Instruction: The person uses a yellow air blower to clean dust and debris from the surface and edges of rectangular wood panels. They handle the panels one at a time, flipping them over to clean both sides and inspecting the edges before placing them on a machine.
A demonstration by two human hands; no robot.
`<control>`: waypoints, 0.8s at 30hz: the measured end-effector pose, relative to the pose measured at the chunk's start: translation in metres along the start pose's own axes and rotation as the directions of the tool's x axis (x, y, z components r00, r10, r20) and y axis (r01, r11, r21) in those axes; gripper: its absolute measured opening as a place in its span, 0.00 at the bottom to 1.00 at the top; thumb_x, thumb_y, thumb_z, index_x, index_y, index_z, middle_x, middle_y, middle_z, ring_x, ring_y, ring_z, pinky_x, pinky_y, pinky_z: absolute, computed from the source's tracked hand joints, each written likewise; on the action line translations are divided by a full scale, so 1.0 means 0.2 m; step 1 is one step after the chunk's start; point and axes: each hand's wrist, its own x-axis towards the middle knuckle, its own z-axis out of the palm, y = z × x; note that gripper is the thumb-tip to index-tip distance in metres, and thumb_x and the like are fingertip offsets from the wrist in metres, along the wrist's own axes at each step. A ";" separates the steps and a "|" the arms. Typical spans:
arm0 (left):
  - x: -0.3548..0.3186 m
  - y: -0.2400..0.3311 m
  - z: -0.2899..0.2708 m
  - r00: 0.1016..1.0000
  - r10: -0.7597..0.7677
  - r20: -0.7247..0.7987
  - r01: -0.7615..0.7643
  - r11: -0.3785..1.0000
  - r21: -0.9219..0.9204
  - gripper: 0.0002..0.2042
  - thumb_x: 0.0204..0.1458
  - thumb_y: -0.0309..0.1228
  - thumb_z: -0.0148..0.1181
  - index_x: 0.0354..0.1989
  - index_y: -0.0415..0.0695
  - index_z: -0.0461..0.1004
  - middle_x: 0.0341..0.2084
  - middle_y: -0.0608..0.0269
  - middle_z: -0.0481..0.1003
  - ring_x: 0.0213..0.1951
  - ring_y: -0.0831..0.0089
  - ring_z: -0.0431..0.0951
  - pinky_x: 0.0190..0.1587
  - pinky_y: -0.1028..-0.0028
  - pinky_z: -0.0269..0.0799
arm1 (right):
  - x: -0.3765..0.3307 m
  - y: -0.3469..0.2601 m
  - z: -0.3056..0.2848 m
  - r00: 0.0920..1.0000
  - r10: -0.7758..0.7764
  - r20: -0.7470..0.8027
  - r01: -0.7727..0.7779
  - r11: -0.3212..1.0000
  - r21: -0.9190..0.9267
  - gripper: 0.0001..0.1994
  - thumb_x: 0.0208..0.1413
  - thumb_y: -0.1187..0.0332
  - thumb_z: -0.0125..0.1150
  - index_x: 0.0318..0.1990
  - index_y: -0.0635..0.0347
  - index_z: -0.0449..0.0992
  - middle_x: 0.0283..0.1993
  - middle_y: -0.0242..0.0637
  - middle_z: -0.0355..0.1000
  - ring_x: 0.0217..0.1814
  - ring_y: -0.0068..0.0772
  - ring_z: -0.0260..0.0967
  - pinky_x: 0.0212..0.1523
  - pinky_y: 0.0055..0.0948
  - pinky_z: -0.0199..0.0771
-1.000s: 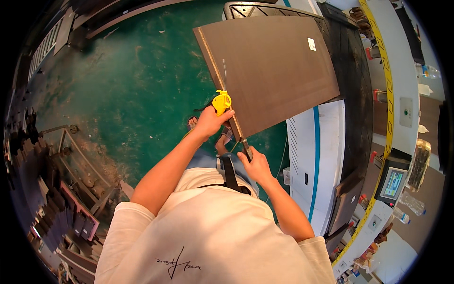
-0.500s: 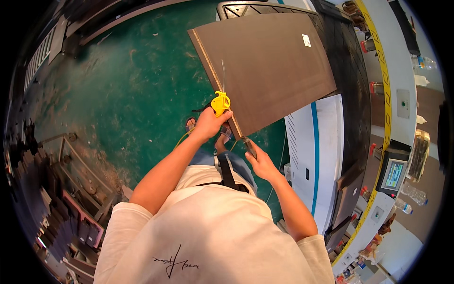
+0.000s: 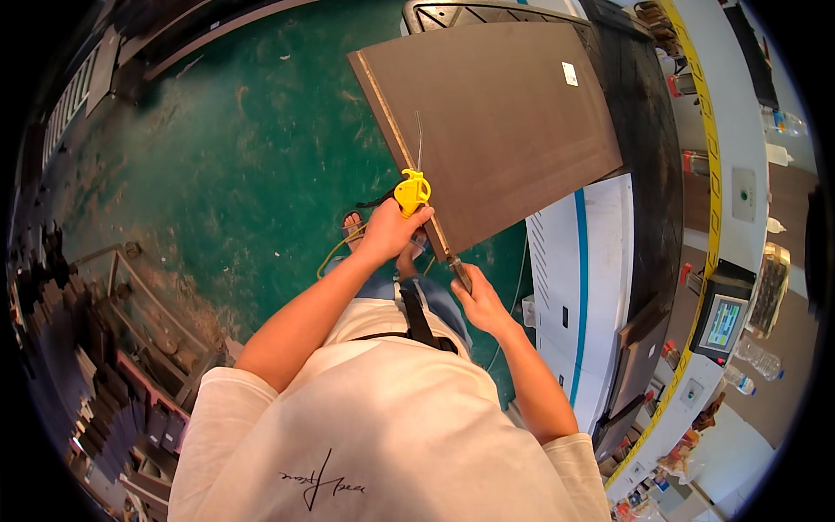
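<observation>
A large brown panel (image 3: 500, 130) with a small white label lies tilted in front of me, its raw chipboard edge facing left. My left hand (image 3: 391, 230) is closed around a yellow air blow gun (image 3: 411, 192) at that edge. The gun's thin metal nozzle points away from me over the panel. Near the panel's closest corner, my right hand (image 3: 484, 301) grips a dark-handled hand tool (image 3: 461, 273). Its tip is at the corner; the tool's exact kind is too small to tell.
Under the panel's right side runs a machine with a black bed (image 3: 645, 209) and a white side panel (image 3: 587, 270). A control screen (image 3: 722, 322) and plastic bottles (image 3: 764, 357) stand further right. Metal frames (image 3: 143, 300) and stacked dark boards occupy the left of the green floor (image 3: 252, 165).
The blow gun and my left hand have shifted slightly right and toward me. My right hand keeps its grip on the tool at the corner, almost in place.
</observation>
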 end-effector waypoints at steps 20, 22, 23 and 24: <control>-0.36 0.63 -1.08 0.994 0.105 -0.012 -0.038 0.463 0.885 0.20 0.54 0.41 0.67 0.54 0.49 0.78 0.37 0.49 0.82 0.39 0.44 0.81 0.42 0.53 0.77 | -0.36 0.30 -0.10 0.896 0.436 -0.080 -0.430 0.899 0.086 0.17 0.68 0.57 0.60 0.38 0.63 0.70 0.26 0.40 0.72 0.24 0.30 0.75 0.27 0.34 0.74; -0.40 0.67 -1.04 0.993 -0.009 0.119 -0.108 0.357 0.928 0.22 0.50 0.57 0.68 0.31 0.49 0.87 0.21 0.52 0.80 0.29 0.48 0.81 0.36 0.54 0.77 | -0.38 0.29 -0.11 0.884 0.454 -0.110 -0.436 0.887 0.153 0.16 0.70 0.57 0.58 0.43 0.64 0.72 0.31 0.41 0.75 0.31 0.32 0.78 0.35 0.35 0.77; -0.41 0.70 -1.03 0.992 -0.002 0.128 -0.119 0.351 0.929 0.22 0.50 0.57 0.68 0.31 0.49 0.87 0.21 0.52 0.80 0.29 0.48 0.81 0.36 0.54 0.77 | -0.38 0.28 -0.10 0.882 0.456 -0.119 -0.436 0.885 0.162 0.16 0.70 0.57 0.58 0.43 0.64 0.72 0.31 0.41 0.75 0.31 0.32 0.78 0.35 0.35 0.77; -0.40 0.75 -0.98 0.967 -0.114 0.226 -0.183 0.301 0.936 0.22 0.50 0.58 0.68 0.32 0.49 0.86 0.22 0.51 0.80 0.29 0.49 0.82 0.36 0.55 0.78 | -0.38 0.28 -0.10 0.898 0.406 -0.169 -0.390 0.913 0.118 0.15 0.69 0.60 0.58 0.49 0.64 0.73 0.38 0.45 0.77 0.39 0.38 0.79 0.42 0.37 0.77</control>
